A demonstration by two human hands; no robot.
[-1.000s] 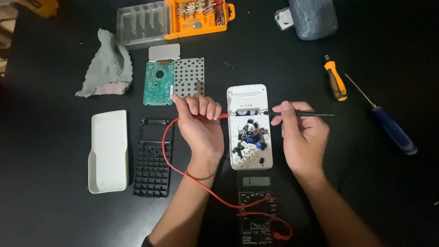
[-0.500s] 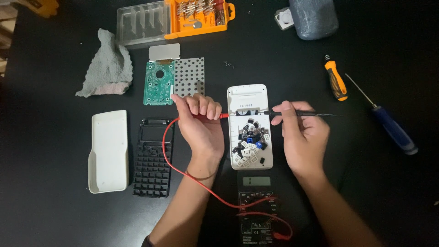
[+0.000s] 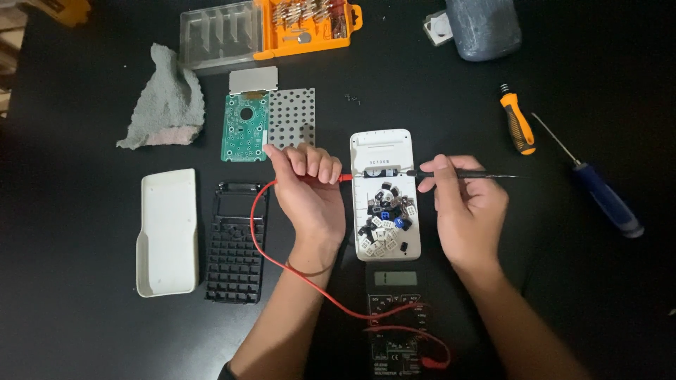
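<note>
Now both hands hold meter probes to an opened white case on a black worktop (image 3: 84, 317).

Largest first: the worktop carries an orange-and-clear bit box (image 3: 267, 28) at the top, a grey cloth (image 3: 165, 102) at upper left, and a white cover (image 3: 167, 232) beside a black key frame (image 3: 236, 243). The white case (image 3: 384, 193) lies in the middle, its lower half filled with loose keys (image 3: 384, 222). A black meter (image 3: 398, 324) sits just below it, its red lead (image 3: 282, 257) looping up to the left hand (image 3: 310, 193), whose fingers are curled shut around the red probe (image 3: 324, 179), tip at the case's left edge. The right hand (image 3: 468, 207) pinches the black probe (image 3: 458, 174) between thumb and fingers, tip inside the case's upper part. A green circuit board (image 3: 245, 127) and two screwdrivers, orange (image 3: 517, 123) and blue (image 3: 598, 190), lie apart.
</note>
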